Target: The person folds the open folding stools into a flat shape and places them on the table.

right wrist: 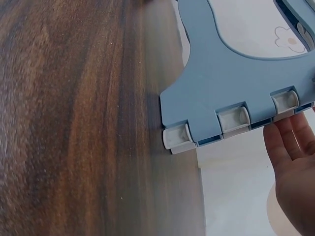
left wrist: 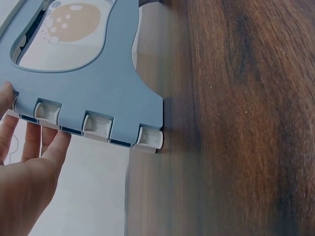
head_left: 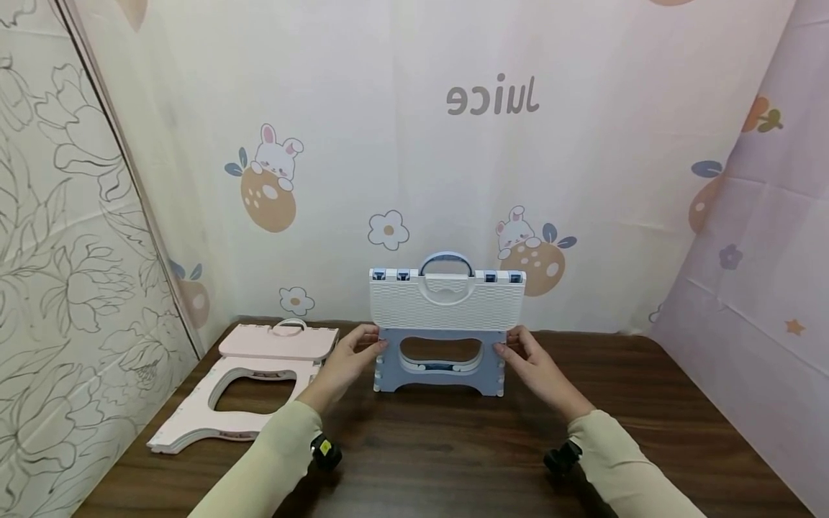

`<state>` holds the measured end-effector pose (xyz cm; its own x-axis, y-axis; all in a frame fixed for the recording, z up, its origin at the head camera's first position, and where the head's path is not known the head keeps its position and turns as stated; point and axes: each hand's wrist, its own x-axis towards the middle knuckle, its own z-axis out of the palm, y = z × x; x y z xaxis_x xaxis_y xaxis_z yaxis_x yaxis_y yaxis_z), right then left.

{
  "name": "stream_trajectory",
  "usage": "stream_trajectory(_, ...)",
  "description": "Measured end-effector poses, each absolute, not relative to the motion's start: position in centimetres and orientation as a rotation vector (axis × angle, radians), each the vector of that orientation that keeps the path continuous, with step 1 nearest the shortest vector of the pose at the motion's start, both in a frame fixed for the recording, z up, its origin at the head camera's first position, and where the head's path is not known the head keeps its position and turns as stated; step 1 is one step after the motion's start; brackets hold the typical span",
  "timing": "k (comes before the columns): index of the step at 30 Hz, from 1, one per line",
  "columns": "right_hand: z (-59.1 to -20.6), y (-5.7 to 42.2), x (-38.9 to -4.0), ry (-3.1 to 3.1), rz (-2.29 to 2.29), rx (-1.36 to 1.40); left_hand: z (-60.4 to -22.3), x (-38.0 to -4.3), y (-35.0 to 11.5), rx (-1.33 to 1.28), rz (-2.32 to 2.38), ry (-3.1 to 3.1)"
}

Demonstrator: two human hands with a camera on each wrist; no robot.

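A folding step stool (head_left: 440, 374), folded flat, stands upright on the table in the head view. Its white textured top panel (head_left: 401, 298) and round handle are at the upper end, and its blue legs are below. My left hand (head_left: 350, 356) grips the stool's left edge, thumb on the blue front and fingers behind. On the opposite edge my right hand (head_left: 534, 363) holds it the same way. In the left wrist view white hinge pieces (left wrist: 98, 126) line the blue edge beside my fingers. Similar hinges (right wrist: 234, 119) show in the right wrist view, with the fingers behind that edge.
A pink folded step stool (head_left: 194, 410) lies flat at the left of the dark wooden table (head_left: 440, 467), close to my left forearm. A printed curtain (head_left: 356, 180) hangs behind the table, with further patterned cloth (head_left: 65, 288) at the left side.
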<state>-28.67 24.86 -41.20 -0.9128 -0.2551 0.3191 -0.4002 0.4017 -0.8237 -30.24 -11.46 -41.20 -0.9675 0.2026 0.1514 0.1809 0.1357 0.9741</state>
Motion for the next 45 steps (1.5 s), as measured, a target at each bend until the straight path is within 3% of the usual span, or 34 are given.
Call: stream_trajectory(45,-39.4,24.7,-27.9,-2.460,1.470,0.651,-39.2,-29.5,-11.7,0.415,2.051,2.331)
